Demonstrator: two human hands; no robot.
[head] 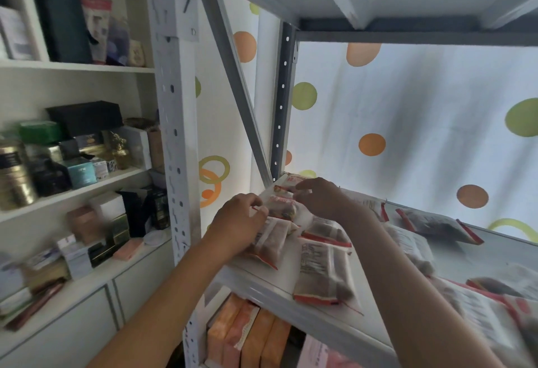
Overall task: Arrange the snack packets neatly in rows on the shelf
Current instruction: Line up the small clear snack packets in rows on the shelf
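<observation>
Currently a packet (281,207) at the far left corner of the shelf (262,283) is being squared up: pinched by the left hand (237,222) at its near edge, far end held by the curled right hand (317,196). Next, alignment with the near packets (323,271) is called for. Left upright (177,135) close; open room lies right.

The right forearm (407,265) covers parts of several snack packets (323,274) toward three o'clock, where those at the frame's edge smear into blur. The left hand (235,222) hides one packet's near corner; its fingertips cannot be made out.
</observation>
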